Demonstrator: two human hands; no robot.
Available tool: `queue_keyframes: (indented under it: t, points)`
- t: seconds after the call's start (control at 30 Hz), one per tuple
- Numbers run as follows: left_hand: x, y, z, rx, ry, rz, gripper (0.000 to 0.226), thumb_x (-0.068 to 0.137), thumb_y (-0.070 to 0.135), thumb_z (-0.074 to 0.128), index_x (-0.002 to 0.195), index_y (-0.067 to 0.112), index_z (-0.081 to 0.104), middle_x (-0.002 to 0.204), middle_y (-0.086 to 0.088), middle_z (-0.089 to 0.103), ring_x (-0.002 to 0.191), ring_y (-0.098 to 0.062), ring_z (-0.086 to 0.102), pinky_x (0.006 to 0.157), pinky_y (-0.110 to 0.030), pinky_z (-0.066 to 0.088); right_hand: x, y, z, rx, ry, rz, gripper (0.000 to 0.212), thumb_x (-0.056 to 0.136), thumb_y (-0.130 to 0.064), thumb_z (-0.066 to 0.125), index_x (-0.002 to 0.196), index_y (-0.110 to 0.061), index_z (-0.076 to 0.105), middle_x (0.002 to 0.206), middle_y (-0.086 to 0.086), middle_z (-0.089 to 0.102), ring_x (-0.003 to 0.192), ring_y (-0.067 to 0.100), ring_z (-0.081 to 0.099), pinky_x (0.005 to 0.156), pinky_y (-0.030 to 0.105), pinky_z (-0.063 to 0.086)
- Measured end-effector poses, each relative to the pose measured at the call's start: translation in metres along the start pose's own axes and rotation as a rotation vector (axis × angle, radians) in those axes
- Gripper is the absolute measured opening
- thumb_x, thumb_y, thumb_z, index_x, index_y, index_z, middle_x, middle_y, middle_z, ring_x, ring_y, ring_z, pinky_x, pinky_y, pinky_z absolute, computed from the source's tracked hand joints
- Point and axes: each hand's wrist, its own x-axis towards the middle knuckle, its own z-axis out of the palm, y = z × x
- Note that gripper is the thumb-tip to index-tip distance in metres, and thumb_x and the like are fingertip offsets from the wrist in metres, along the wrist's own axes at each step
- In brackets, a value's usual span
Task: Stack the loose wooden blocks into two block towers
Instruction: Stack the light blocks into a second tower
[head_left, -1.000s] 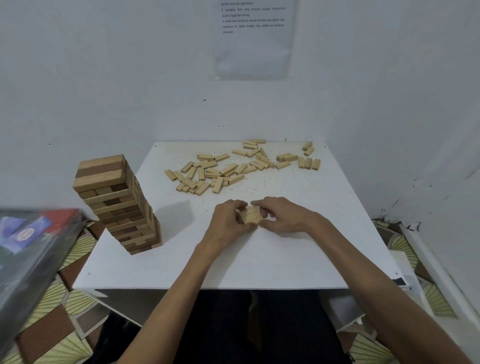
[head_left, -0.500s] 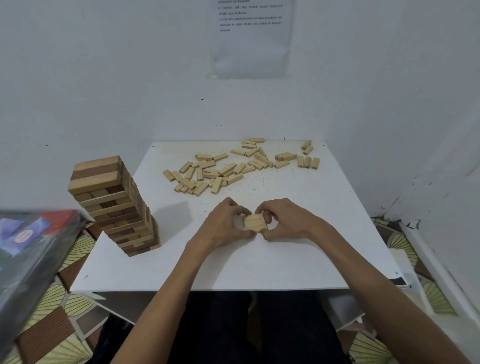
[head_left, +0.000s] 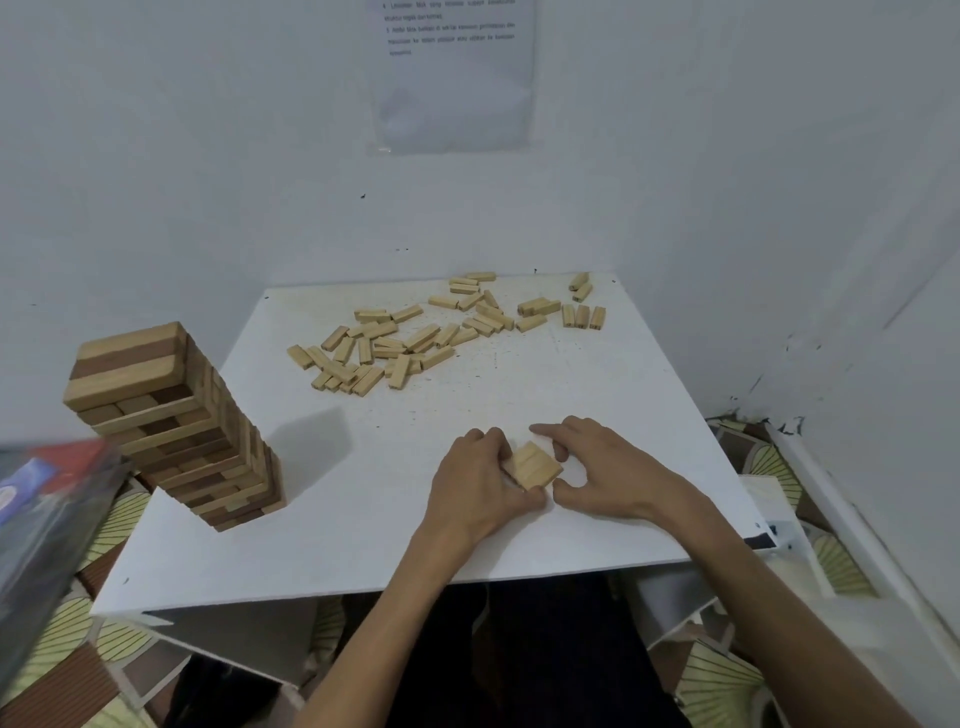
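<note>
A small square layer of pale wooden blocks (head_left: 534, 465) lies on the white table (head_left: 363, 519) near its front edge. My left hand (head_left: 475, 486) holds the layer's left side, fingers curled against it. My right hand (head_left: 597, 470) sits just right of the layer with its fingers spread and lifted, thumb close to the near corner. A tall finished tower (head_left: 171, 423) of light and dark blocks stands at the table's left edge. Several loose pale blocks (head_left: 415, 338) lie scattered across the far half of the table.
White walls close in behind and to the right of the table. A paper sheet (head_left: 457, 73) hangs on the back wall. A blurred dark box (head_left: 47, 519) intrudes at the left. Patterned floor mats (head_left: 78, 675) surround the table.
My right hand has let go of the block layer and opened its fingers. The layer now lies turned at an angle, and my left hand stays against it.
</note>
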Motion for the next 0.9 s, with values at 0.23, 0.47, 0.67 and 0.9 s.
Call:
queue_keyframes:
  t: [0.23, 0.47, 0.67, 0.9]
  points:
    - [0.005, 0.049, 0.019, 0.188, -0.117, -0.041, 0.070, 0.074, 0.060, 0.074, 0.127, 0.020, 0.049, 0.116, 0.003, 0.059, 0.108, -0.019, 0.058, 0.076, -0.032, 0.043, -0.049, 0.029, -0.001, 0.022, 0.102, 0.088, 0.082, 0.080, -0.067, 0.060, 0.152, -0.036, 0.036, 0.120, -0.020, 0.040, 0.116, 0.002, 0.033, 0.103, 0.035, 0.034]
    - [0.036, 0.049, 0.003, 0.144, -0.458, 0.084, 0.082, 0.083, 0.055, 0.073, 0.150, 0.025, 0.038, 0.112, 0.008, 0.067, 0.098, -0.014, 0.062, 0.086, -0.035, 0.052, -0.071, 0.053, -0.005, 0.078, 0.202, 0.138, 0.087, 0.071, -0.083, 0.059, 0.144, -0.037, 0.049, 0.115, -0.023, 0.044, 0.111, 0.000, 0.036, 0.102, 0.033, 0.033]
    - [0.067, 0.030, -0.013, 0.122, -0.550, 0.280, 0.082, 0.076, 0.054, 0.084, 0.146, 0.039, 0.045, 0.102, 0.023, 0.056, 0.086, 0.005, 0.050, 0.074, -0.018, 0.039, -0.074, 0.055, 0.006, 0.100, 0.333, 0.148, 0.087, 0.069, -0.085, 0.063, 0.137, -0.032, 0.059, 0.103, -0.023, 0.049, 0.102, 0.001, 0.042, 0.092, 0.036, 0.040]
    - [0.061, 0.022, 0.016, -0.017, -0.377, 0.374, 0.070, 0.063, 0.064, 0.088, 0.123, 0.037, 0.067, 0.094, 0.023, 0.064, 0.091, 0.000, 0.058, 0.076, -0.016, 0.041, -0.057, 0.069, -0.012, 0.125, 0.127, 0.038, 0.078, 0.074, -0.079, 0.062, 0.139, -0.036, 0.059, 0.108, -0.022, 0.054, 0.111, -0.001, 0.040, 0.097, 0.034, 0.039]
